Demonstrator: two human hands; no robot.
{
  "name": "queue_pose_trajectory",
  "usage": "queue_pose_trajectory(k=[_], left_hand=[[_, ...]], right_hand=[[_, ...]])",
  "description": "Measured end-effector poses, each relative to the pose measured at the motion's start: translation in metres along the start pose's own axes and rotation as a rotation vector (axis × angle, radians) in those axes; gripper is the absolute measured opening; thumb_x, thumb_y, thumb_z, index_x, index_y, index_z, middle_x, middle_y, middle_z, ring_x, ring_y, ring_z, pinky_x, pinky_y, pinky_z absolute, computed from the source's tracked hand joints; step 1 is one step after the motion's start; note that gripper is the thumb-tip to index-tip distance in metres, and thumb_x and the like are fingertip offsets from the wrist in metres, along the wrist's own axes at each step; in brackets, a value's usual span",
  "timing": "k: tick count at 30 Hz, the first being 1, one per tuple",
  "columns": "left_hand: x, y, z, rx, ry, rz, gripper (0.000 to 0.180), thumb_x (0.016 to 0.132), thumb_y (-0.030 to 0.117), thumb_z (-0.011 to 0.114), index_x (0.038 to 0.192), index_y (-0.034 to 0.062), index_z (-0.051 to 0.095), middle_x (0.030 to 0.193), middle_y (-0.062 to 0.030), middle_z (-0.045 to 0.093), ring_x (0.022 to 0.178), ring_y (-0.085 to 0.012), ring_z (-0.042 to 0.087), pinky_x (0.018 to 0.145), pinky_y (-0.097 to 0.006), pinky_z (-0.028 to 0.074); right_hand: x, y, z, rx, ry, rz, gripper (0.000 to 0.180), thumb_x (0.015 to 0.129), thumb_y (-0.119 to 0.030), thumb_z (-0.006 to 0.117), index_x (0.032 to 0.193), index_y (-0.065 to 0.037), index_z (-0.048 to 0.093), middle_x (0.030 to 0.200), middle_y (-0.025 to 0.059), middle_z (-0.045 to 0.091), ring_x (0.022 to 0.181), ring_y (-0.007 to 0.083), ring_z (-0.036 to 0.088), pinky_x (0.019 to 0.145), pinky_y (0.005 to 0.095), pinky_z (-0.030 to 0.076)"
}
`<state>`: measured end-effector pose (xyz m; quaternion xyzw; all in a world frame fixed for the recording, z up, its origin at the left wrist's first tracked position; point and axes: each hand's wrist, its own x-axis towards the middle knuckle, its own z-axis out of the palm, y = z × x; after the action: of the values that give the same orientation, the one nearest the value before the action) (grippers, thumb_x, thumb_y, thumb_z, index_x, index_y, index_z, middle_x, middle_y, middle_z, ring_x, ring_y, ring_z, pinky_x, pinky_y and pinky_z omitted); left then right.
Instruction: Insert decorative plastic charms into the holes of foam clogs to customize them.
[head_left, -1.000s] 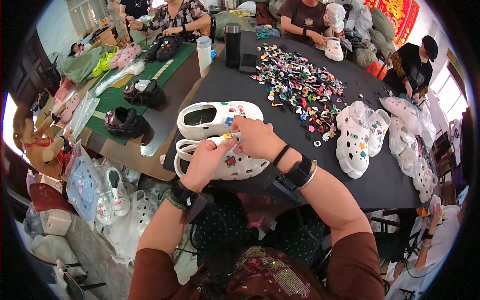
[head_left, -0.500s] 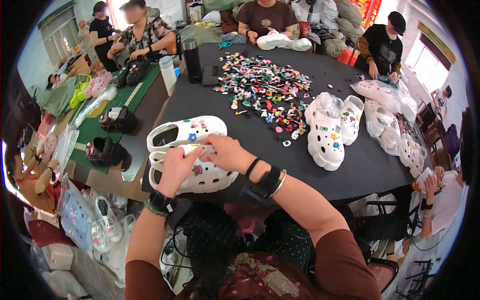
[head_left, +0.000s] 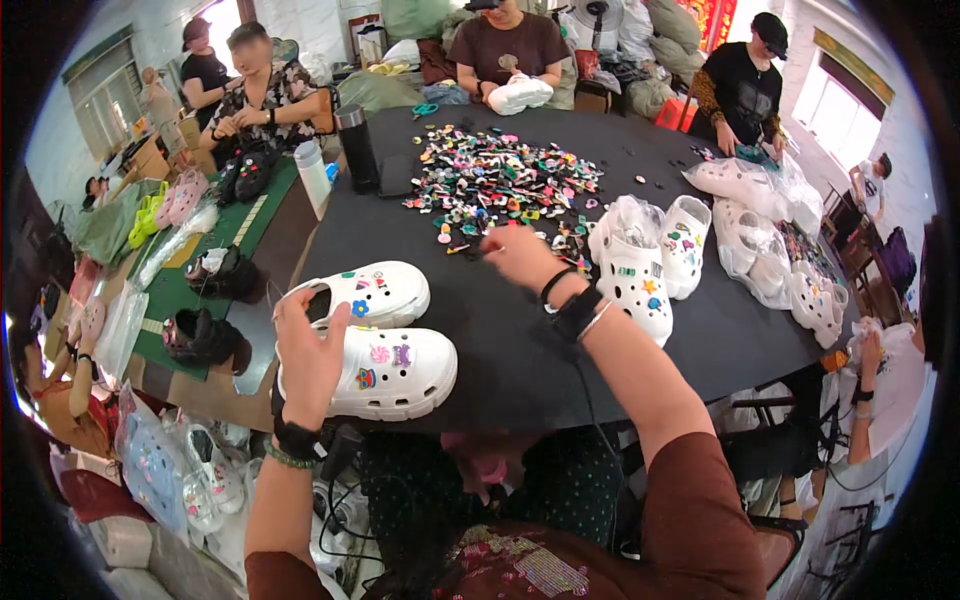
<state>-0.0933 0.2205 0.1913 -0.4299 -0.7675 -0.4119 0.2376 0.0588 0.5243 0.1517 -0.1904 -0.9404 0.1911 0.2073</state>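
Observation:
In front of me lie two white clogs side by side, toes to the right. The near clog (head_left: 420, 375) carries a pink swirl charm, a purple one and a red-and-blue one. On the far clog (head_left: 400, 290) sit a blue flower charm and several others. My left hand (head_left: 308, 355) grips the near clog at its heel end, thumb toward the far clog. Off to the right, my right hand (head_left: 525, 262) is above the near edge of a pile of small colourful shoe charms (head_left: 500, 175). Its fingers are bent and slightly blurred; whether they hold anything is not visible.
Another decorated white clog pair (head_left: 640, 295) stands right of my right hand. Bagged white clogs (head_left: 745, 245) line the right edge. A black bottle (head_left: 356, 150) and a white bottle (head_left: 312, 172) stand at the left. Other people work around the black table (head_left: 520, 370).
My right hand has left the near clog and moved right and away to the charm pile. The left hand has shifted to the heel, uncovering the clog's charms. The view has shifted slightly.

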Motion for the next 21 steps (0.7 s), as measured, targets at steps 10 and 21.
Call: queue_pose_trajectory(k=[10, 21], left_hand=[[0.038, -0.069, 0.049, -0.044, -0.497, -0.496, 0.064, 0.088, 0.054, 0.059, 0.096, -0.0086, 0.066, 0.089, -0.0197, 0.069, 0.081, -0.027, 0.067, 0.072, -0.035, 0.05], [0.045, -0.047, 0.051, -0.803, -0.67, -0.75, 0.034, 0.082, 0.014, 0.073, 0.098, -0.0147, 0.065, 0.092, -0.0152, 0.07, 0.077, -0.0168, 0.067, 0.066, -0.029, 0.052]], right_hand=[[0.019, 0.09, 0.006, -0.382, -0.108, 0.232, 0.041, 0.069, -0.028, 0.079, 0.102, -0.006, 0.069, 0.091, 0.0152, 0.069, 0.089, 0.0341, 0.065, 0.078, 0.044, 0.051], [0.006, 0.069, -0.021, -0.138, -0.017, 0.28, 0.019, 0.068, -0.012, 0.079, 0.078, -0.004, 0.065, 0.082, 0.0145, 0.068, 0.083, 0.033, 0.065, 0.074, 0.0411, 0.051]])
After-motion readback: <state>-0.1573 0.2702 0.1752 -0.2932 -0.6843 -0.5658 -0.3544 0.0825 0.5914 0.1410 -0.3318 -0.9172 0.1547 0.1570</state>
